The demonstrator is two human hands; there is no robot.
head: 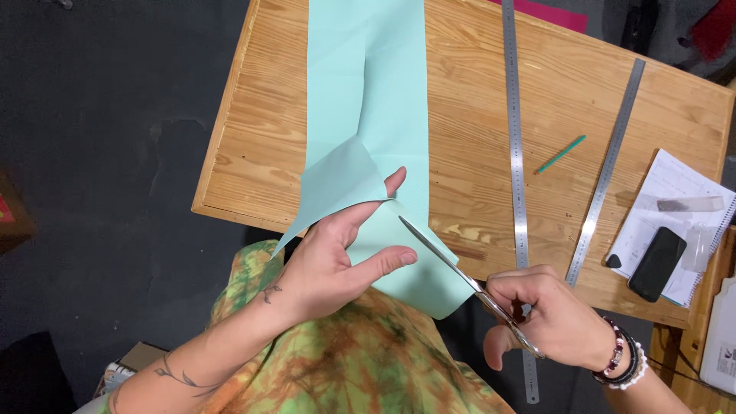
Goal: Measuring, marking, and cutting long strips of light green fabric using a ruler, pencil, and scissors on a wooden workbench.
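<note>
Head view, looking down: a long strip of mint-green paper (368, 92) runs down the wooden desk (475, 153) and hangs over its near edge toward the person's lap. Left hand (337, 257) grips the paper at the overhang, thumb on top and fingers under, lifting one flap clear of the cut. Right hand (544, 314) is closed through the handles of steel scissors (452, 264), blades parted, tips in the sheet beside the left thumb. The paper looks thin, light and floppy; it creases and sags where unsupported, so a hold close beside the cut line should keep it taut. Two steel rulers (515, 153) (609, 172), a green pencil (561, 153), a notebook (675, 207) and a dark phone (656, 263) lie to the right.
</note>
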